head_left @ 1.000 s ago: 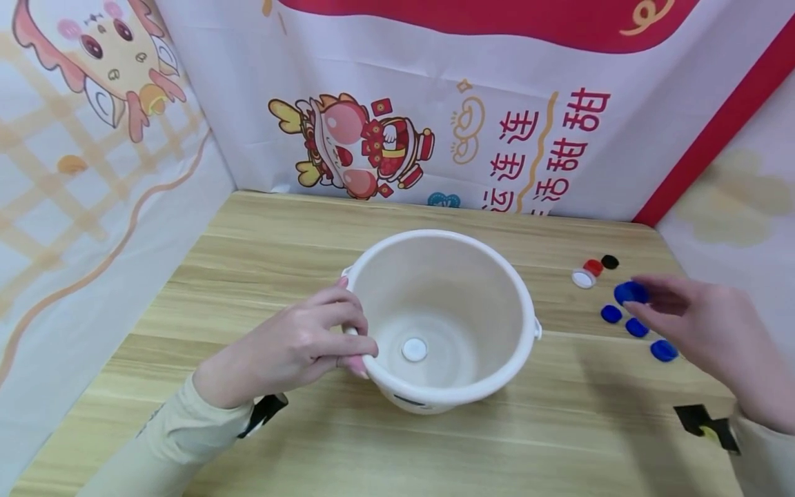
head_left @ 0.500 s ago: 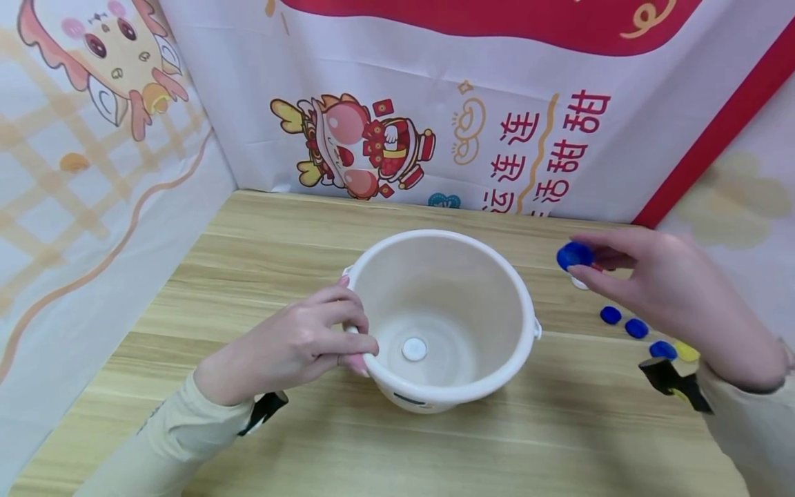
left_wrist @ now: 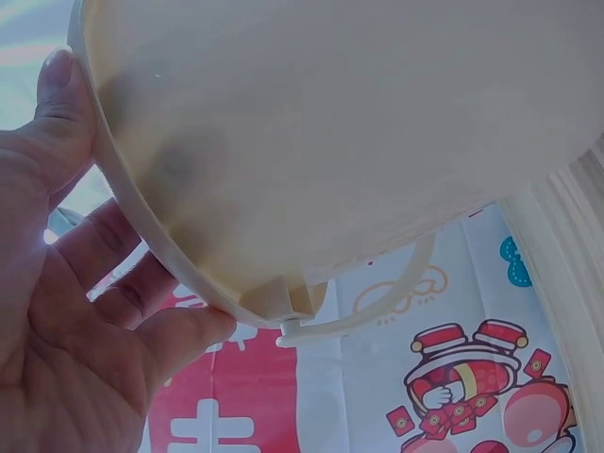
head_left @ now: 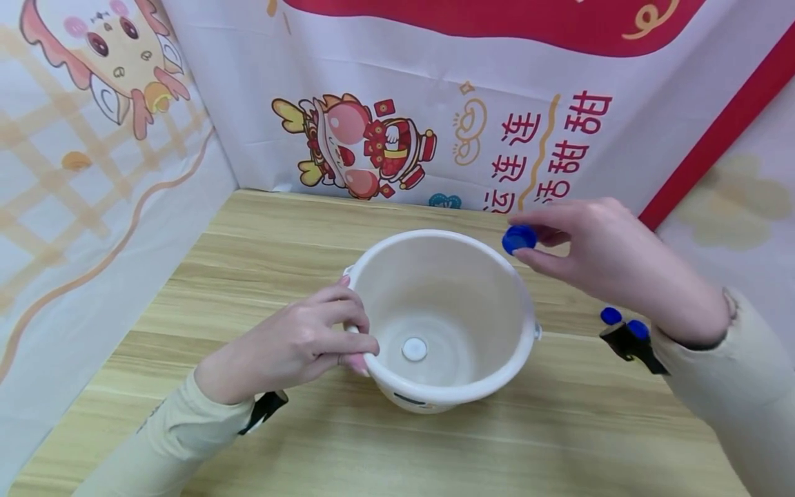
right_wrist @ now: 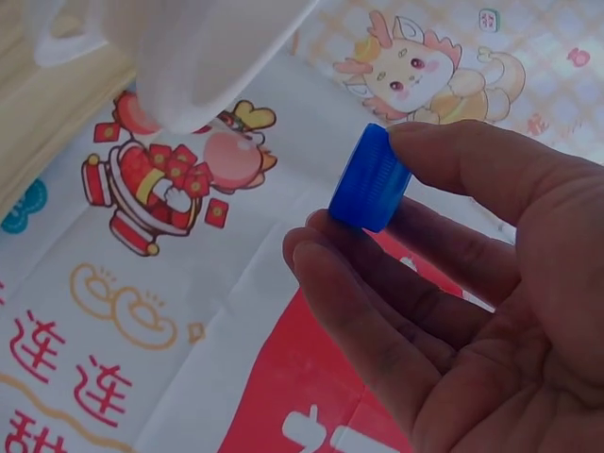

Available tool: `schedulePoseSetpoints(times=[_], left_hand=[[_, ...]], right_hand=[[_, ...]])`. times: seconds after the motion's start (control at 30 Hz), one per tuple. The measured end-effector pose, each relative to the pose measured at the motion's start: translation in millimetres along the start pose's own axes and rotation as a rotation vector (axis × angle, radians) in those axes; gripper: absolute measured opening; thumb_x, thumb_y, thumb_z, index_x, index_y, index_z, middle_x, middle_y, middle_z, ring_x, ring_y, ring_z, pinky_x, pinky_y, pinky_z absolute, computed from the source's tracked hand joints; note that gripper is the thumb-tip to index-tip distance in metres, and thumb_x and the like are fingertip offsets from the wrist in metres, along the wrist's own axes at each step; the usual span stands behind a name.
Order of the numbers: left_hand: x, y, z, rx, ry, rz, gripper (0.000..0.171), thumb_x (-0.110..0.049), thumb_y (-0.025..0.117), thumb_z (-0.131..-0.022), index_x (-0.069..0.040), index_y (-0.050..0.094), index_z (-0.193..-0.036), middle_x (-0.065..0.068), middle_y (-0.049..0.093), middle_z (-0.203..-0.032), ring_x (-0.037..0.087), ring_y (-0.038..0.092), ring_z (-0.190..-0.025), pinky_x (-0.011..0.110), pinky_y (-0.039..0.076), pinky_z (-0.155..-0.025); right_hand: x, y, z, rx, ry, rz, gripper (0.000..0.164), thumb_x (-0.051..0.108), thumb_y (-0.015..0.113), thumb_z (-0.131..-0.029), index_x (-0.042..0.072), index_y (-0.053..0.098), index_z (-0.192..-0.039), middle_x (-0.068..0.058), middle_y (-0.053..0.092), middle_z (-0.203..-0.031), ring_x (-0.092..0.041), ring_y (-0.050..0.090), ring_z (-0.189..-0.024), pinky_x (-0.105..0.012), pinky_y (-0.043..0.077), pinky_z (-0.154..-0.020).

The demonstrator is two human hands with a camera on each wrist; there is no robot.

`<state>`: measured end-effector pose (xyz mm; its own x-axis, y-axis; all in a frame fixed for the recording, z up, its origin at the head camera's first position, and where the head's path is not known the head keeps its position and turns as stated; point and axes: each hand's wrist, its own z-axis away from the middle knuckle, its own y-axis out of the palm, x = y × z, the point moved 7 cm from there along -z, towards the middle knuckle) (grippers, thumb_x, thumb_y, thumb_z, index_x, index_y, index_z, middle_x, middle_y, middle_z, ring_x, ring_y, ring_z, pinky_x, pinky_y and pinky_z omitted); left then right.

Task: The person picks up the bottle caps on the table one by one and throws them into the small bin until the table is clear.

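Note:
A cream plastic bucket stands upright on the wooden table, its mouth facing up. My left hand grips its left rim, with the thumb on one side and the fingers on the other in the left wrist view. Between the thumb and fingers of my right hand a blue bottle cap is pinched, just off the bucket's far right rim. Ridges show along the side of the blue bottle cap in the right wrist view. On the bucket floor lies a round white cap.
Two blue caps show on the table at the right, one partly covered by the right wrist's black strap. A printed cloth wall rises behind the table. The bucket's handle hangs beside its outer wall.
My right hand has carried the blue bottle cap leftward and away from me, from above the loose caps to near the bucket's rim. The left hand and bucket have stayed put.

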<state>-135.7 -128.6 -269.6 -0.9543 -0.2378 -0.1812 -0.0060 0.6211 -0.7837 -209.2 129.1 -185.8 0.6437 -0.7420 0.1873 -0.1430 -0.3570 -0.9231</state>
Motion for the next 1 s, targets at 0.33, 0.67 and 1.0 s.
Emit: schedulePoseSetpoints(times=[0.33, 0.67, 1.0], left_hand=[[0.1, 0.8, -1.4, -0.002, 0.011, 0.010, 0.026, -0.038, 0.065, -0.092, -0.016, 0.077, -0.098, 0.000, 0.064, -0.096, 0.020, 0.057, -0.099, 0.049, 0.049, -0.099], [0.0, 0.8, -1.6, 0.004, 0.007, 0.009, 0.026, -0.038, 0.065, -0.092, -0.016, 0.077, -0.097, 0.000, 0.064, -0.096, 0.020, 0.057, -0.100, 0.043, 0.050, -0.098], [0.6, 0.1, -0.7, -0.001, 0.002, 0.008, 0.026, -0.038, 0.065, -0.093, -0.016, 0.077, -0.097, 0.000, 0.064, -0.096, 0.019, 0.057, -0.099, 0.043, 0.050, -0.098]], right_hand=[[12.5, 14.1, -17.8, 0.094, 0.010, -0.067, 0.036, 0.015, 0.086, -0.079, 0.015, 0.075, -0.113, 0.002, 0.072, -0.095, -0.014, 0.069, -0.083, -0.039, 0.060, -0.077], [20.7, 26.3, -24.9, 0.146, -0.057, -0.097, 0.029, 0.016, 0.083, -0.083, 0.014, 0.075, -0.111, 0.004, 0.072, -0.092, -0.014, 0.068, -0.082, -0.037, 0.059, -0.076], [25.1, 33.6, -26.3, 0.143, -0.099, -0.088, 0.030, 0.015, 0.083, -0.082, 0.012, 0.075, -0.111, 0.003, 0.072, -0.090, -0.010, 0.066, -0.077, -0.032, 0.059, -0.069]])
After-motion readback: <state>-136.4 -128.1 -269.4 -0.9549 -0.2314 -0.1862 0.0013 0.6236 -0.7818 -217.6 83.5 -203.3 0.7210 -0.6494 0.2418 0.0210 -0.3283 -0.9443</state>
